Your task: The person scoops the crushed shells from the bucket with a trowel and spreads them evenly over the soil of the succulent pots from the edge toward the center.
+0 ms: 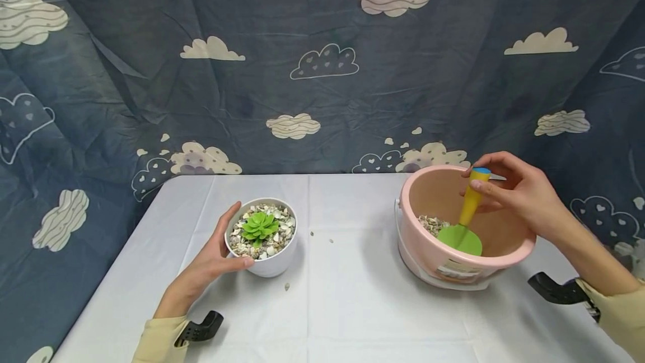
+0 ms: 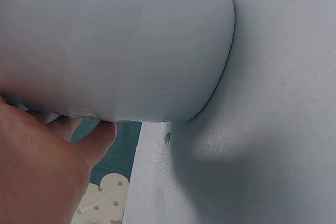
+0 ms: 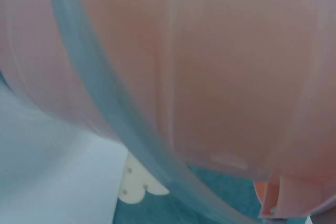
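Note:
On the left of the table stands a white flower pot (image 1: 274, 268), filled with pale pebbles (image 1: 276, 242) around a green succulent (image 1: 259, 227). My left hand (image 1: 214, 254) holds it from the left side, thumb by the front rim and fingers round the far side; the left wrist view shows fingers (image 2: 100, 142) against its wall. My right hand (image 1: 524, 192) grips the yellow handle of a small toy shovel (image 1: 471, 206) over the pink bucket (image 1: 415, 262). The shovel's green blade points down inside the bucket, next to pebbles (image 1: 430, 224). In the right wrist view, the bucket's wall hides that hand.
A white cloth covers the table (image 1: 347, 307). A few stray pebbles (image 1: 287, 286) lie between pot and bucket. The bucket's pale carrying handle (image 3: 121, 111) hangs down along its front. A dark cloud-patterned curtain (image 1: 262, 10) closes off the back and sides.

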Demonstrator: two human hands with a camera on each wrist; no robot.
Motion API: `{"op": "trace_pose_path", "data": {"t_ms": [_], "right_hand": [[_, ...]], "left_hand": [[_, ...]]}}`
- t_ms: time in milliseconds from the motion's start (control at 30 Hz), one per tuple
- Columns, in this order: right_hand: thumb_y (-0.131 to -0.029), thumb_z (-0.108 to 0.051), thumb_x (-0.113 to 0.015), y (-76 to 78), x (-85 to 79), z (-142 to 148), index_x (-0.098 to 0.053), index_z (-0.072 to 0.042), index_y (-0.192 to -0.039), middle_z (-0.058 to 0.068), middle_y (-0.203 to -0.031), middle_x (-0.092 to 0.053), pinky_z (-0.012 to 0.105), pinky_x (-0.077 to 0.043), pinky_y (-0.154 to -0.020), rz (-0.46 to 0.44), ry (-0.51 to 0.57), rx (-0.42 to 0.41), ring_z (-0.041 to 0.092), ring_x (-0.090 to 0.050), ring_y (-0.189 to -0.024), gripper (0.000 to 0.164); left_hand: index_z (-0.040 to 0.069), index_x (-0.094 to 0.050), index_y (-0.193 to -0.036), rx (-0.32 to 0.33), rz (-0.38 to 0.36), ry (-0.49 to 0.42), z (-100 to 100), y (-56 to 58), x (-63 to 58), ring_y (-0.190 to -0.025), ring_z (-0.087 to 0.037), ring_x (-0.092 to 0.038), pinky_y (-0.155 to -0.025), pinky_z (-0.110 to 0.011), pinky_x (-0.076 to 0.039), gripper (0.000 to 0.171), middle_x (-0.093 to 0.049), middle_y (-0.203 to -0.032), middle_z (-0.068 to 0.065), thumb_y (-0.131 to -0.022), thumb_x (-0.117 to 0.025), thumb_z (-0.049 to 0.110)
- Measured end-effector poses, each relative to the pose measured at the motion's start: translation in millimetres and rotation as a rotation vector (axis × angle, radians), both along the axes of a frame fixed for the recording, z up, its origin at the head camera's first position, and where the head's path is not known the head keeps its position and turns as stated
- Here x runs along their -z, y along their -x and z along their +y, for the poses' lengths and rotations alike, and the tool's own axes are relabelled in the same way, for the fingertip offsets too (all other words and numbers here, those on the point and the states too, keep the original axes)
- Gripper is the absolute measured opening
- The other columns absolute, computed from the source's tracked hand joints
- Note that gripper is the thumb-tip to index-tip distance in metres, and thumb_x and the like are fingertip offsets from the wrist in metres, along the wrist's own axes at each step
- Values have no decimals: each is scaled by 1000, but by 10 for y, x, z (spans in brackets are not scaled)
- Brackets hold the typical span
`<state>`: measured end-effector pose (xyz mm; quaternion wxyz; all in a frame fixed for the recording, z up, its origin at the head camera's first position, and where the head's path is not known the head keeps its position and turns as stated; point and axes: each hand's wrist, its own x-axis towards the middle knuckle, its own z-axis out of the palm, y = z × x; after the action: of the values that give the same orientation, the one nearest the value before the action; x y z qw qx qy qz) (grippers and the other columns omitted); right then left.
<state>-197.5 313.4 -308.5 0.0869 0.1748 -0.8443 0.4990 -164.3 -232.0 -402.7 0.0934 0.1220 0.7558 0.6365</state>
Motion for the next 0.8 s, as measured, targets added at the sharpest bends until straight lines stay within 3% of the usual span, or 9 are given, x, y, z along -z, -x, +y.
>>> {"op": "trace_pose_path", "data": {"t_ms": [100, 300, 533, 800], "right_hand": [[-92, 4, -65, 21, 6, -10, -51, 0, -124, 0, -113, -69, 43, -58, -59, -36, -22, -31, 11, -71, -91, 35], [-91, -8, -71, 122, 1, 0, -59, -5, -120, -10, -106, -66, 26, -58, -65, -38, -146, 53, 1, -66, -90, 31], [-91, -14, -72, 227, 0, -4, -67, -8, -117, -4, -109, -63, 21, -56, -70, -11, -205, 62, 3, -64, -91, 27], [-88, -28, -76, 317, 12, 33, -72, -16, -114, -6, -106, -65, 9, -47, -73, 0, -317, 144, 3, -57, -92, 29]], "left_hand": [[29, -8, -159, 0, 1, -4, -2, 0, 5, -147, -36, -5, -112, -65, -6, 109, -5, -162, -12, -78, -80, 11], [29, -8, -159, -3, 0, -5, -1, -3, 3, -147, -37, -5, -112, -65, -6, 109, -4, -162, -13, -78, -80, 11], [30, -8, -159, 0, 3, -3, -1, -5, 7, -147, -38, -4, -112, -65, -4, 109, -3, -162, -12, -79, -79, 11], [29, -9, -159, -2, 5, -3, 4, -2, 6, -147, -38, -3, -111, -66, -3, 109, -3, -163, -12, -78, -80, 12]]}}
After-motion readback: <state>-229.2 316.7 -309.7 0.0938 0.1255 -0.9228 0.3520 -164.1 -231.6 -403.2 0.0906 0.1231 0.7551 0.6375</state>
